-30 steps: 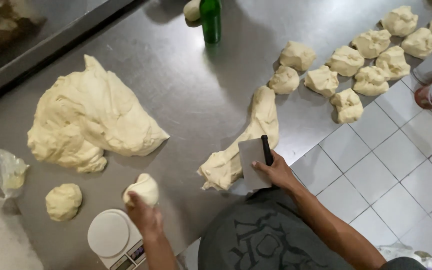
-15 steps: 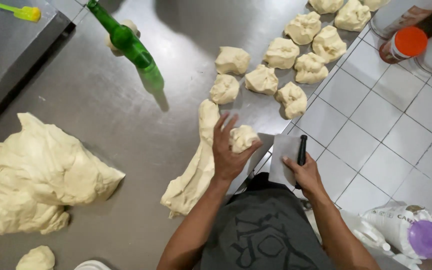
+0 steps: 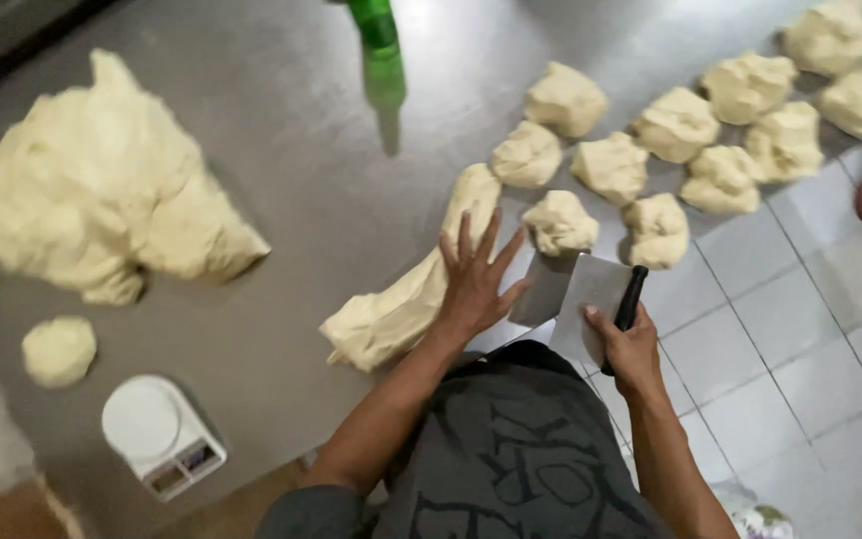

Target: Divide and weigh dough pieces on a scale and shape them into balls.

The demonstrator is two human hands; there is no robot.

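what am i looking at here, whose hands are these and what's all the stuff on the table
This is one picture from a camera worn on a person's head, looking down at their own two bare hands. The left hand lies flat, fingers spread, on a long strip of dough on a metal table. The right hand holds a flat metal scraper by its black handle. Around them lie a big dough heap, many small dough pieces, a white scale and a green bottle.

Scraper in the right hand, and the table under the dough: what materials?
Scraper: blade looks like thin brushed metal, dull grey sheen; the handle is black, likely plastic. Table: seems stainless steel, matte grey with soft reflections of the green bottle.
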